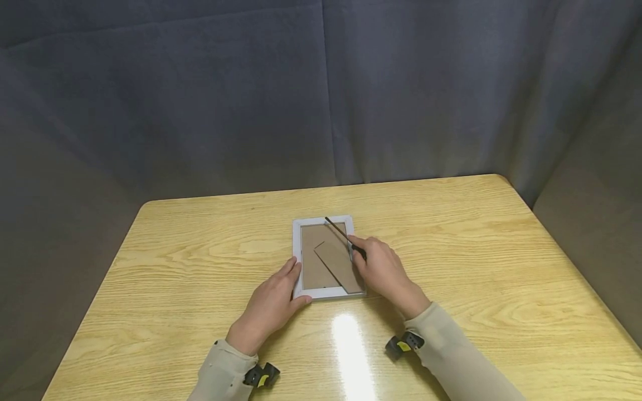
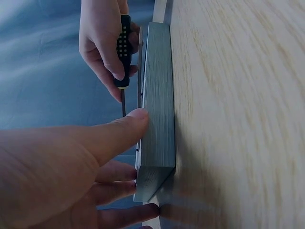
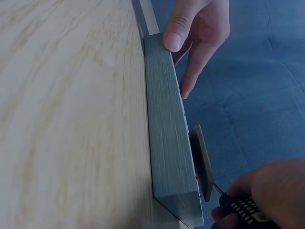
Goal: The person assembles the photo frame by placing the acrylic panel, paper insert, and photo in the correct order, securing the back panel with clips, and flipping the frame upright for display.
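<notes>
A picture frame (image 1: pixel 298 239) with a pale border lies face down on the table, its brown backing board (image 1: pixel 312 267) showing. A stand flap (image 1: pixel 341 267) slants across the backing toward the near right corner. My left hand (image 1: pixel 271 301) rests at the frame's near left corner, thumb on the near edge, fingers fairly straight along the left side. My right hand (image 1: pixel 382 267) grips a screwdriver (image 2: pixel 124 52) by its black handle with yellow dots. Its thin shaft reaches over the backing, the tip at the far bar; whether it touches cannot be seen.
The wooden table (image 1: pixel 190 250) extends around the frame on all sides. Dark grey curtains (image 1: pixel 241 111) hang behind it and at both sides. A camera is strapped to each wrist, and a bright light reflection lies on the wood in front.
</notes>
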`<state>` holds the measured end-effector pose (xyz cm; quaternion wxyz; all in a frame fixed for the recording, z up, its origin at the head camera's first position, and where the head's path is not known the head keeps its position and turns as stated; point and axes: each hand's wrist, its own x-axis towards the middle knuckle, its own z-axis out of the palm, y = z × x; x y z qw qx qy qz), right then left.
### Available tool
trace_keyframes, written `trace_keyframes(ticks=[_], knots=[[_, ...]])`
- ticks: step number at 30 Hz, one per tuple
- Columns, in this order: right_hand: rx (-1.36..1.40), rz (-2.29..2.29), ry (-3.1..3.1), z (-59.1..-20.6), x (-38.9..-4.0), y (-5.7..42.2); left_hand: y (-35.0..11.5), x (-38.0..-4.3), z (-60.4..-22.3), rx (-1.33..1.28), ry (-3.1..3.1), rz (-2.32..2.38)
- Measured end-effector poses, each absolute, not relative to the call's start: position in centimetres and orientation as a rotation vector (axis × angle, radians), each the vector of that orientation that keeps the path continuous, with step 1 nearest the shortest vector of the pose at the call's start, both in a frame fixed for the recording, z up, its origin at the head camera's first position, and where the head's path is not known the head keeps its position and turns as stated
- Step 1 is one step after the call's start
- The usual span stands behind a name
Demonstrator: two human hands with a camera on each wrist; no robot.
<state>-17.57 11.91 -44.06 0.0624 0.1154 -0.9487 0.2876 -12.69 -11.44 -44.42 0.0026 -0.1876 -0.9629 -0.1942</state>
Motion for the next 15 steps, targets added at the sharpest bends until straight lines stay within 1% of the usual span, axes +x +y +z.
trace_keyframes(ticks=[15], knots=[[0.362, 0.814, -2.916, -44.14, -17.74, 11.84, -11.56, -12.46, -44.21, -0.622, -2.993, -0.617]])
